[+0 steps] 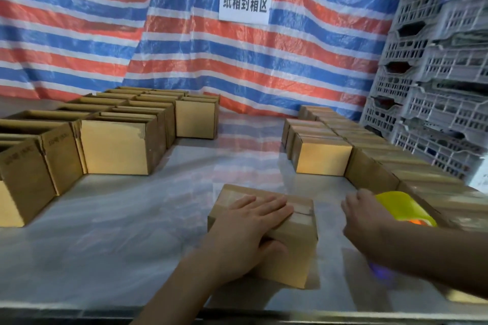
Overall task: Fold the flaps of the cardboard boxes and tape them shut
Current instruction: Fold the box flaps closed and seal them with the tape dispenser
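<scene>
Beyond table and boxes — striped tarp

Both bare forearms reach in from the near edge, the left grip lying palm-down with fingers straight and together on a closed brown cardboard box, thumb against its near face, the right grip curled, knuckles up, holding a yellow translucent tape roll.
</scene>
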